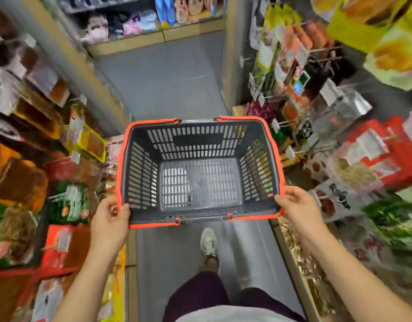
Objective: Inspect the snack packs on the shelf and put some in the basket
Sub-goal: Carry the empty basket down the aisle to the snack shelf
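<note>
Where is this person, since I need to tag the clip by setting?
Most likely a shop aisle. Both hands, left and right, hold an empty basket, with hanging snack packs on pegs on either side and a shelf ahead.

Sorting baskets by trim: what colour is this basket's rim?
Orange-red, on a dark grey slatted basket; the head view shows it clearly.

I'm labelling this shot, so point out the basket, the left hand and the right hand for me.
basket [226,123]: head view, on the far dark rim.
left hand [110,219]: head view, on the back of the hand gripping the near left corner.
right hand [298,209]: head view, on the back of the hand gripping the near right corner.
</note>
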`<state>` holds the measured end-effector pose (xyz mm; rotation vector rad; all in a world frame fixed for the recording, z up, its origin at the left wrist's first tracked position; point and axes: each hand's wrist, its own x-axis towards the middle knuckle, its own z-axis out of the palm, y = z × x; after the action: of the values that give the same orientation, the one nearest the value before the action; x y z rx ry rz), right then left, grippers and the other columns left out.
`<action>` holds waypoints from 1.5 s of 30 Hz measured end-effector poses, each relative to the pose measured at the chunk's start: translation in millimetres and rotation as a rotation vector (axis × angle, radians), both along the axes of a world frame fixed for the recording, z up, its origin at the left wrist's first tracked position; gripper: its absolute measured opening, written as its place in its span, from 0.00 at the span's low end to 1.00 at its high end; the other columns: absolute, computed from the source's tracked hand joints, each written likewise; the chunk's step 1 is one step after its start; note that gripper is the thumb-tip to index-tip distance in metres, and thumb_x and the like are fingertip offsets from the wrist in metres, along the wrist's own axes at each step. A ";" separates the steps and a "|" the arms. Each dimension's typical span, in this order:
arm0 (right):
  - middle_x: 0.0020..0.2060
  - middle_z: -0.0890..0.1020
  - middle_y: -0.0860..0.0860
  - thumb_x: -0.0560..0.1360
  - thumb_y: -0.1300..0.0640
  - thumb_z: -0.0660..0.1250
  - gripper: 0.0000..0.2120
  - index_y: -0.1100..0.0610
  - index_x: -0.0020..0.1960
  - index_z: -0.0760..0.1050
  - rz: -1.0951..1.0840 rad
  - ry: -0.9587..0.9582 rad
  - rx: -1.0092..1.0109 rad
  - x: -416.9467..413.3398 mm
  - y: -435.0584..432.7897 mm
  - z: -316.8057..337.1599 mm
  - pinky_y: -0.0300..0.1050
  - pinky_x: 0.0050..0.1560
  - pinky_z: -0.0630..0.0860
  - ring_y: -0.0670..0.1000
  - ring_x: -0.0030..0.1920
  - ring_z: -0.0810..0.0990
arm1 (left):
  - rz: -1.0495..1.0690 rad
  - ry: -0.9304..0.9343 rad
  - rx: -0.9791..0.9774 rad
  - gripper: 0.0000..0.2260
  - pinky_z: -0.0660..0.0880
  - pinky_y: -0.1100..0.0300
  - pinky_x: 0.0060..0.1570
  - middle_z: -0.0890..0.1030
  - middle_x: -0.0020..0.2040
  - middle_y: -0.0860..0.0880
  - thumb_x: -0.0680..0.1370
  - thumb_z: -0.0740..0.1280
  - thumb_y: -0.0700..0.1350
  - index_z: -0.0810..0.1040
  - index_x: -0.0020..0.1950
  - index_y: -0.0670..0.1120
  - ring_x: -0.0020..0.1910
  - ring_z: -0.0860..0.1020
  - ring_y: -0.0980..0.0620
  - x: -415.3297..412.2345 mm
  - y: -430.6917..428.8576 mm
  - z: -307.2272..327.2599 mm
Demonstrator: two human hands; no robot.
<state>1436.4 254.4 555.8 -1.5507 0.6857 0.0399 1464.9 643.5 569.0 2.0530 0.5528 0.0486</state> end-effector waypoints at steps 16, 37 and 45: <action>0.41 0.85 0.58 0.74 0.69 0.68 0.07 0.58 0.47 0.78 0.046 0.073 -0.009 383.3 5.3 -47.5 0.58 0.48 0.81 0.60 0.43 0.84 | 0.130 -0.093 -0.325 0.16 0.77 0.48 0.58 0.80 0.58 0.45 0.77 0.70 0.39 0.73 0.63 0.48 0.57 0.79 0.46 430.2 -65.0 1.9; 0.49 0.85 0.57 0.78 0.62 0.65 0.07 0.59 0.56 0.76 -0.182 0.221 0.056 679.3 32.0 -113.0 0.52 0.49 0.82 0.55 0.48 0.84 | -0.080 0.118 -0.201 0.23 0.71 0.72 0.23 0.73 0.45 0.54 0.71 0.68 0.29 0.63 0.57 0.48 0.39 0.74 0.60 823.8 -72.4 -90.2; 0.42 0.84 0.50 0.75 0.58 0.71 0.13 0.53 0.55 0.70 -0.489 0.372 0.186 712.3 58.0 -201.8 0.44 0.28 0.79 0.45 0.33 0.84 | -0.350 0.223 -0.179 0.25 0.79 0.59 0.27 0.75 0.49 0.50 0.71 0.65 0.26 0.65 0.60 0.48 0.41 0.77 0.54 909.7 -81.9 -201.3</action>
<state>2148.7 312.4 354.0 -1.1735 1.3048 0.0246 2374.6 561.6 367.7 1.9623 0.3123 -0.4256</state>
